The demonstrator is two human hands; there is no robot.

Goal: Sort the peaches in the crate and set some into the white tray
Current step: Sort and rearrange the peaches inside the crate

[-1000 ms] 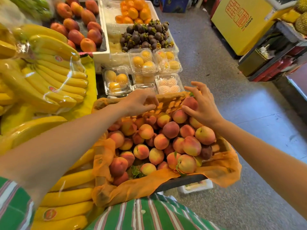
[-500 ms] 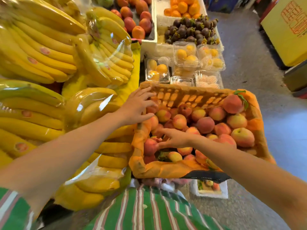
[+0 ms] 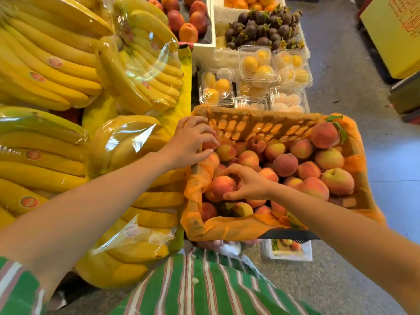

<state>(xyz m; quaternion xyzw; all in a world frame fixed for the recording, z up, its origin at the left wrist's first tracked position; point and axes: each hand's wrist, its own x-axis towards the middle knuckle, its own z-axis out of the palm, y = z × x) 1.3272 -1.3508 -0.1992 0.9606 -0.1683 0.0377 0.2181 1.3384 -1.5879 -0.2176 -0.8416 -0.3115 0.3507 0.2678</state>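
Dozens of peaches (image 3: 285, 164) fill the orange-lined crate (image 3: 261, 126). At its 8 o'clock side the right hand (image 3: 250, 184) curls round a peach (image 3: 222, 186). At the 10 o'clock corner the left hand (image 3: 189, 142) cups a second peach (image 3: 210, 144) with bent fingers. A white tray (image 3: 293, 256) with a few peaches sits on the grey floor (image 3: 341, 87), under the crate's 6 o'clock edge. Clear boxes (image 3: 256, 62) of yellow fruit stand at 12 o'clock and bagged bananas (image 3: 56, 64) at 9.

Green short-sleeved shirt (image 3: 204, 289) with white-edged red stripes, buttoned front
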